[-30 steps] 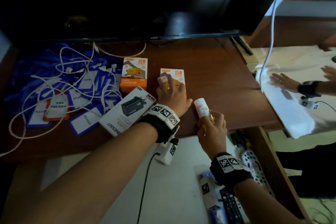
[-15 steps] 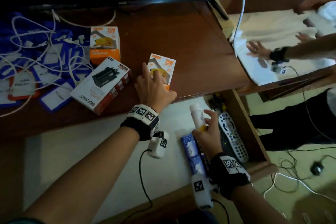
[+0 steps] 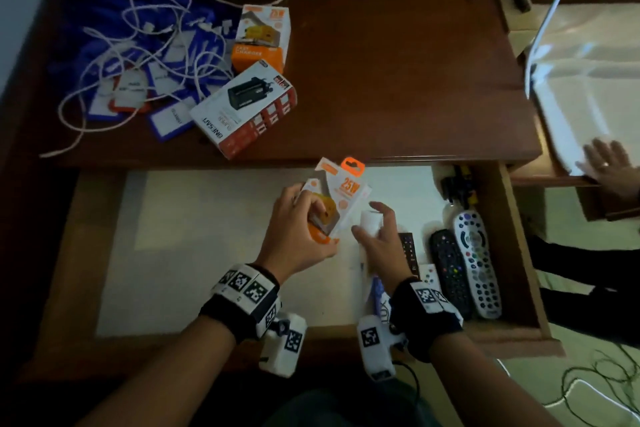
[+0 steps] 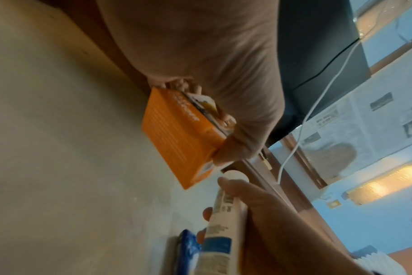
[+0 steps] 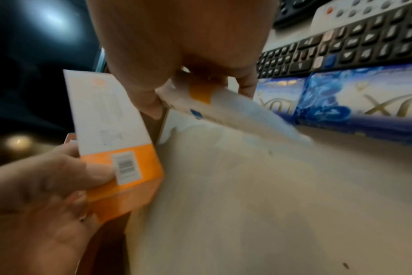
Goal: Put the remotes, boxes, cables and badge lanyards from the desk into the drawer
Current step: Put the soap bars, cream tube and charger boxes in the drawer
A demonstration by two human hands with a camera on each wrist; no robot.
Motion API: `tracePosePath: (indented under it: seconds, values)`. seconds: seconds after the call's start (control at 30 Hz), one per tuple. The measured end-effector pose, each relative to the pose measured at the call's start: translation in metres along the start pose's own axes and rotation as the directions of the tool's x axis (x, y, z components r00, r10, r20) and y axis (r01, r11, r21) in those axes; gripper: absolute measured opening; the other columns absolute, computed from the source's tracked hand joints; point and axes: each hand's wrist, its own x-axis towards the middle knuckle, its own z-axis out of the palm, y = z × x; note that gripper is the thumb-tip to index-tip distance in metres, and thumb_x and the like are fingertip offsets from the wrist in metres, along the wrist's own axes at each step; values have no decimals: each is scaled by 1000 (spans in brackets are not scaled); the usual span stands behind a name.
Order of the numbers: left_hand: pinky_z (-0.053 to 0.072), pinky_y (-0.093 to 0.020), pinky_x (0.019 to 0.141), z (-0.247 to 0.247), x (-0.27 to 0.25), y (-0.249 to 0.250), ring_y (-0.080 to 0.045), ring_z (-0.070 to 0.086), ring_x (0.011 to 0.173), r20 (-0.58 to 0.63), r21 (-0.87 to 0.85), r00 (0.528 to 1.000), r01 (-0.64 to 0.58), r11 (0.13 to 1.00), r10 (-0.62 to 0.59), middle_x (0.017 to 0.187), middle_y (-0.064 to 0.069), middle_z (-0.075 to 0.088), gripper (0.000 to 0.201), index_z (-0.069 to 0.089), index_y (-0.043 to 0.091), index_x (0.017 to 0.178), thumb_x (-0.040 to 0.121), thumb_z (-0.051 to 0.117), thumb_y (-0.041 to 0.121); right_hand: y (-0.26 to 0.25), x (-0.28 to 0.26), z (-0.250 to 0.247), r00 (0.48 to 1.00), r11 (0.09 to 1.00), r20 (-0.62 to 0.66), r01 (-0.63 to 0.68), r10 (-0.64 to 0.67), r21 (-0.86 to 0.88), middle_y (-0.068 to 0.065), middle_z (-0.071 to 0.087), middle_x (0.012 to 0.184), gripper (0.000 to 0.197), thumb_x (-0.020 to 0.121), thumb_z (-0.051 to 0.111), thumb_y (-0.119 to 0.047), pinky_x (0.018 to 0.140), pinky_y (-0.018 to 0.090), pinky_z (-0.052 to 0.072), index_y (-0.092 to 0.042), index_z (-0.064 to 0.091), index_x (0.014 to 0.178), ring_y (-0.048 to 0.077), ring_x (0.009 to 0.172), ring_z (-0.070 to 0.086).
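Item: orange box (image 3: 337,204), gripped in the left hand (image 3: 298,229), fingers curled round its lower end, held tilted over the open drawer (image 3: 519,253). Not yet set down.

Item: white tube (image 3: 367,224), held in the right hand (image 3: 379,239), thumb and fingers curled round it, just beside the box, low over the drawer floor.

Stowed in drawer, right side: remotes (image 3: 476,260), side by side; blue packet (image 5: 341,96) beside them.

Left on desk (image 3: 398,62): second orange box (image 3: 261,40), white box (image 3: 247,109), cables (image 3: 145,45) tangled over lanyards (image 3: 138,94).

Handling note, as judgement: the box would sit best laid flat on the bare liner left of the packet, square to the drawer wall, leaving room for the bulkier white box. Lower before letting go; keep both hands from knocking together.

View notes: the head view alone showed the desk pile and the remotes' layout. The left wrist view showed the box's orange underside and the tube's printed label. The right wrist view showed the box's white back with barcode, remote keys close up, and the packet's lettering; blurred in part.
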Motion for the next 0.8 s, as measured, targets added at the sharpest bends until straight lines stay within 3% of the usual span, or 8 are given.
tracePosePath:
  seconds: [0.07,0.17,0.27,0.37,0.5,0.67,0.8]
  values:
    - [47,-33,86,5,-10,-11,-20,50,102,53,-22,992,118,993,-116,114,4,42,60,47,30,93,43,78,40,0,2,6,999,996,31,26,-24,-81,7,59,101,51,83,66,-11,72,30,48,-29,40,123,18,81,57]
    - [50,-38,89,14,-21,-27,-21,50,107,110,21,941,321,947,-321,121,1,40,81,42,32,111,42,83,40,0,5,11,996,977,89,2,17,-214,5,58,97,51,82,65,-7,58,19,43,-23,41,124,12,75,55]
    - [48,-40,93,19,-32,-34,-27,42,116,219,139,865,431,891,-452,127,-4,34,97,28,32,127,47,83,35,5,8,18,983,920,163,-14,85,-392,6,58,98,42,81,68,-9,52,18,43,-20,45,115,14,74,57]
    - [45,-39,93,23,-41,-35,-31,38,120,297,255,835,397,881,-463,133,-7,26,100,22,34,132,52,82,38,9,9,27,973,834,202,19,111,-551,5,58,98,42,80,70,-18,58,24,44,-18,46,114,21,82,58]
    - [46,-45,92,25,-49,-37,-34,42,119,392,452,782,296,842,-485,136,-10,24,102,15,34,137,60,80,48,6,5,34,949,670,238,41,205,-741,7,59,97,45,83,69,-28,68,29,45,-14,41,116,27,91,61]
    - [48,-43,91,24,-54,-35,-33,53,111,452,458,734,296,838,-507,128,-8,37,88,22,33,128,63,78,53,0,6,28,954,525,194,47,229,-850,17,57,119,39,83,64,-18,82,35,48,-5,46,116,33,108,58]
    - [47,-41,92,29,-56,-34,-29,54,111,475,458,706,312,832,-526,130,-7,37,82,26,31,131,69,75,54,-5,9,17,954,441,234,131,187,-888,19,61,110,20,86,58,-13,79,34,51,0,57,101,33,99,62]
